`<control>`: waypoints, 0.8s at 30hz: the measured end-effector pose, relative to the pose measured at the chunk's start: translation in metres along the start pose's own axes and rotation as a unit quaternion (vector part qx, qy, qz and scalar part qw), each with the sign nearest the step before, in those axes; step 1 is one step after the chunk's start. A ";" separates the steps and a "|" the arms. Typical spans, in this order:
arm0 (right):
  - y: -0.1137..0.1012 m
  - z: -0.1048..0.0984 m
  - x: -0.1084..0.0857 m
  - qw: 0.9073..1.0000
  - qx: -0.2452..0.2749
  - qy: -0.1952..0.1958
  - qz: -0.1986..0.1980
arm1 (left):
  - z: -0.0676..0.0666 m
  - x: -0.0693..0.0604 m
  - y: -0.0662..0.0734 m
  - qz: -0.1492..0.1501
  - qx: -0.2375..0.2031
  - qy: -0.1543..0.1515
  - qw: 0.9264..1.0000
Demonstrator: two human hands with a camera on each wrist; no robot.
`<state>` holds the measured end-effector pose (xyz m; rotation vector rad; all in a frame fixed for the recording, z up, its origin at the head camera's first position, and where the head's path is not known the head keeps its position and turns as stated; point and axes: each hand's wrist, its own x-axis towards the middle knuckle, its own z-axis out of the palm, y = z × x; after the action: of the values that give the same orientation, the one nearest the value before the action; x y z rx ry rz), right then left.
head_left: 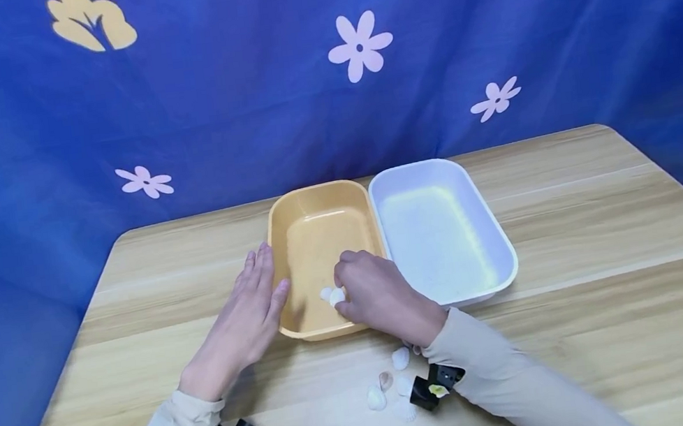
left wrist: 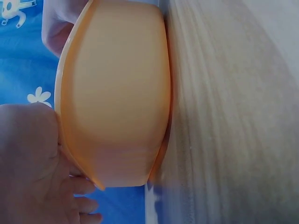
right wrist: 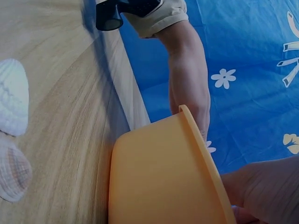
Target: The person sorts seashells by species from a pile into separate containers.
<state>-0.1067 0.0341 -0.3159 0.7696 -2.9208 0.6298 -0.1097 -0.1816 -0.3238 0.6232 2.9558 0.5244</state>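
Observation:
An orange tray [head_left: 320, 243] stands on the table with white shells [head_left: 326, 293] at its near end. My right hand [head_left: 382, 296] reaches over the near right corner, fingers curled, pinching a white shell [head_left: 338, 297] between thumb and forefinger. In the right wrist view the tray's wall [right wrist: 154, 172] hides the fingertips of the right hand [right wrist: 266, 191]. My left hand [head_left: 242, 319] lies along the tray's left rim with straight fingers, thumb over the edge. The left wrist view shows the left hand [left wrist: 35, 163] at the rim of the orange tray [left wrist: 117, 93].
A white tray [head_left: 438, 230] stands against the orange tray's right side. Several loose shells [head_left: 376, 398] lie on the table [head_left: 602, 225] in front of the trays, partly under the right wrist; two shells [right wrist: 11, 98] show large in the right wrist view. A blue curtain [head_left: 237, 77] hangs behind.

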 end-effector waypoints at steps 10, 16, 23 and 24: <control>-0.003 0.003 0.005 0.999 -0.037 -0.023 -0.009 | 0.001 -0.003 -0.001 -0.002 0.003 0.003 1.000; -0.003 -0.001 0.009 0.998 -0.040 -0.041 0.011 | 0.000 -0.003 -0.001 -0.002 0.005 0.003 1.000; -0.002 0.003 0.011 0.997 -0.034 -0.060 0.022 | 0.000 -0.002 -0.001 0.000 0.008 0.002 1.000; -0.001 0.004 0.012 0.997 -0.032 -0.061 0.024 | 0.000 -0.002 0.000 0.001 0.008 0.002 1.000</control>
<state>-0.1162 0.0263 -0.3170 0.7597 -3.0615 0.5074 -0.1078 -0.1831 -0.3235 0.6270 2.9656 0.5042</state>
